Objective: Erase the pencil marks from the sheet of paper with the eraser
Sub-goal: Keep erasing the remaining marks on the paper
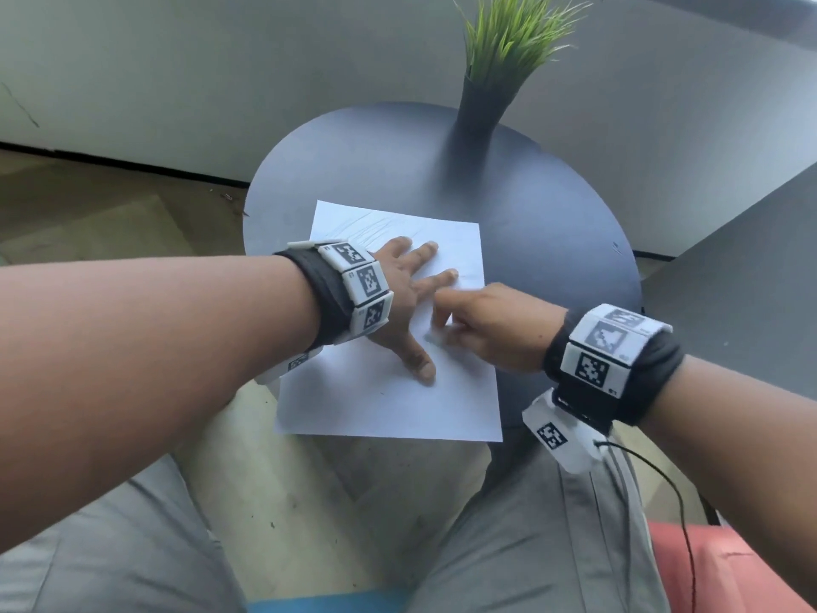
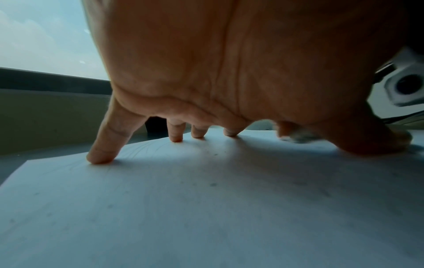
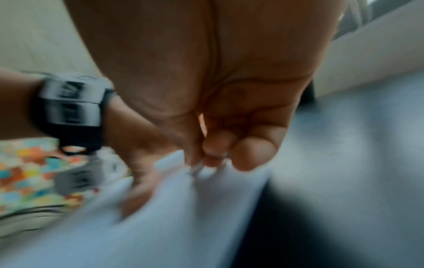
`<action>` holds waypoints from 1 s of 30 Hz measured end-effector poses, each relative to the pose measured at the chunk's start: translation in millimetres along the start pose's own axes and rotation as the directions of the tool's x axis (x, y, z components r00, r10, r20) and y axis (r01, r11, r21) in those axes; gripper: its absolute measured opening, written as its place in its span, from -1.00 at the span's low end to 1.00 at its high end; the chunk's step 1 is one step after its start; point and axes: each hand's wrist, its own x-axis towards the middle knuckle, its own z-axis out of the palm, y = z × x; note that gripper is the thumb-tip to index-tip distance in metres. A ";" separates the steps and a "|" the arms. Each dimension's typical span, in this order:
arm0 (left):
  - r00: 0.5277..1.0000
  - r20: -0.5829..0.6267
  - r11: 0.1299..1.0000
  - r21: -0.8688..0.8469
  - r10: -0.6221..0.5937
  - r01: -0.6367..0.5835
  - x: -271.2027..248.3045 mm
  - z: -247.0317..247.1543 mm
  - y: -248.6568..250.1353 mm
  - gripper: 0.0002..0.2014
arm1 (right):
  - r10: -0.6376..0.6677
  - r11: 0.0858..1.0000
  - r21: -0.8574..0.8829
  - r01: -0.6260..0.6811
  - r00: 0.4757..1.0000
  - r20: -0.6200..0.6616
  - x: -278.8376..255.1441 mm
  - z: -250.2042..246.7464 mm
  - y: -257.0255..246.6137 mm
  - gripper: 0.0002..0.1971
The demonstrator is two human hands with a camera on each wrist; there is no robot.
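- The left hand lies flat with spread fingers on the paper, on the round table.
- The right hand pinches a small eraser against the paper, fingers curled together.

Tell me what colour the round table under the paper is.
Dark blue-grey table, clearest in the head view.
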 end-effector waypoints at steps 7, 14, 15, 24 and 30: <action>0.991 -0.133 0.993 -0.120 -0.033 0.017 -13.3 27.5 -32.2 0.27 | 0.267 0.959 0.119 -0.256 0.959 -0.091 12.7 -9.2 51.6 -0.76; 0.970 -0.190 0.973 -0.203 -0.151 0.111 -46.6 68.6 -68.6 0.30 | 0.341 0.936 0.118 -0.333 0.938 -0.057 9.0 -16.7 45.6 -0.77; 0.970 -0.199 0.975 -0.199 -0.142 0.102 -46.2 70.2 -65.7 0.29 | 0.323 0.940 0.137 -0.312 0.944 -0.069 9.3 -15.9 33.0 -0.79; 0.964 -0.218 0.963 -0.252 -0.150 0.093 -43.9 82.7 -53.6 0.23 | 0.223 0.967 0.138 -0.212 0.973 -0.067 26.8 -2.8 -31.2 -0.78; 0.957 -0.240 0.956 -0.276 -0.165 0.095 -44.1 88.3 -53.0 0.26 | -0.034 0.998 0.060 0.028 0.994 0.101 17.1 9.7 -65.7 -0.79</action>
